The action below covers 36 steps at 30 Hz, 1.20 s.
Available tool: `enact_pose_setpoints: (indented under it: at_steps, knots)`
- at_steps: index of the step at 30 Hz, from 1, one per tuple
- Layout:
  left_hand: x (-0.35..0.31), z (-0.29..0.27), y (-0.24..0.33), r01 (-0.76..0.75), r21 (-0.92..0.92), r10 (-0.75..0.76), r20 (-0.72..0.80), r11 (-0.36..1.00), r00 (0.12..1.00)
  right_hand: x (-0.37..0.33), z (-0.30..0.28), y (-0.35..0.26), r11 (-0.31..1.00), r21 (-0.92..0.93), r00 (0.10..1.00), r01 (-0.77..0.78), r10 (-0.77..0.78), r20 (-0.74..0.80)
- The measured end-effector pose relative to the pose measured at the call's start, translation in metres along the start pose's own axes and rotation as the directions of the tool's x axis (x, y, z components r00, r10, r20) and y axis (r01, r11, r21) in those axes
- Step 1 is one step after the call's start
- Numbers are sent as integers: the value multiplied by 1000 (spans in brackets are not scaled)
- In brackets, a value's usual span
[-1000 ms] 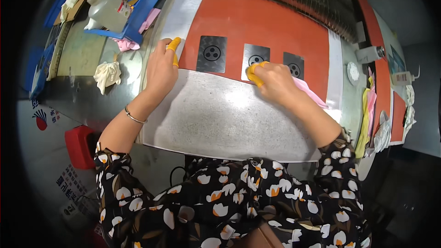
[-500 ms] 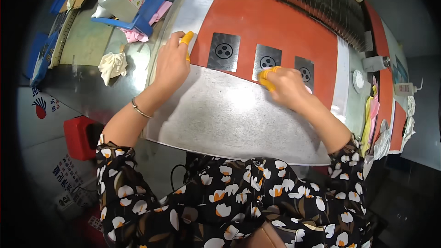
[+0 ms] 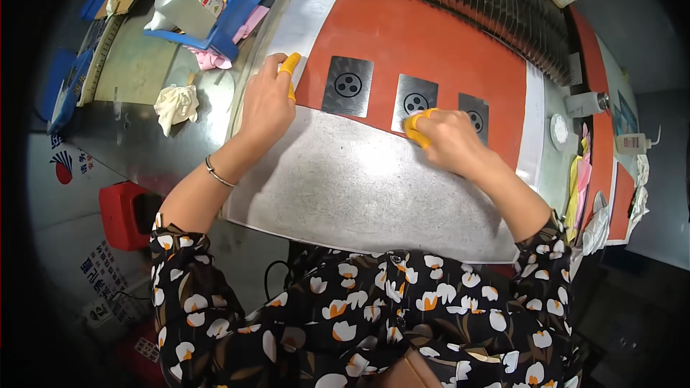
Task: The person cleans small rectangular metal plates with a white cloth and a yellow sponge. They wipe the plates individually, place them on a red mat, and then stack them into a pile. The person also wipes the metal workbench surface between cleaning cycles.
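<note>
Three thin grey metal plates lie in a row on a red mat (image 3: 431, 36): a left plate (image 3: 348, 86), a middle plate (image 3: 405, 90) and a right plate (image 3: 483, 104). Each bears a dark ring with round dots inside. Bent over the lower part of the middle plate, my right hand (image 3: 454, 140) has its yellow-covered fingertips pressed together; a small pinkish bit shows there, too little to name. My right hand also hides the right plate's lower left part. At the mat's left edge rests my left hand (image 3: 266, 100), thumb and index apart in yellow finger covers.
Upright dark sheets stand in a long rack (image 3: 460, 3) behind the mat. A blue tray (image 3: 233, 21) with a clear plastic bottle (image 3: 185, 3) is at far left, near a crumpled white cloth (image 3: 176, 105). A pump bottle (image 3: 632, 144) and a small white dish (image 3: 560, 129) stand right.
The view has shifted slightly, so the plates appear a little lower and farther left. My right fingertips have moved slightly on the middle plate. My left hand stays at the mat's edge.
</note>
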State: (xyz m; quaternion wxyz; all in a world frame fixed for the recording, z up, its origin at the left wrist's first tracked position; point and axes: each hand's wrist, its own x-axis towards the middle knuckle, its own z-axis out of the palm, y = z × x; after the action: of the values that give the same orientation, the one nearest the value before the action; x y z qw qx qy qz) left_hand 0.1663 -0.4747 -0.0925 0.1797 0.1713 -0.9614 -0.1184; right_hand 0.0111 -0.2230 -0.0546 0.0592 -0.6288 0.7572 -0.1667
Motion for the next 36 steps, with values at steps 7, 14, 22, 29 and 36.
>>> enact_pose_setpoints:
  at_steps: [7, 14, 22, 29, 36]
  knots:
    - [-5, 5, -8, -81, 21, 82, -100, 997, 992, -13, -1, 13, 998, 50, 999, -40, 39, 17]
    - [2, 5, -6, -54, -176, 35, -111, 983, 993, 5, -4, -4, 989, 137, 998, -64, 66, -7]
    - [11, -11, 72, -317, -261, 319, -36, 912, 947, -125, -148, 16, 569, 647, 727, -507, 685, -33]
    - [49, 0, 113, -387, -221, 436, 251, 895, 864, -242, -207, 90, 545, 220, 518, -809, 838, -171]
    - [63, -3, 124, -392, -196, 437, 329, 899, 837, -259, -240, 200, 525, -190, 537, -830, 656, -531]
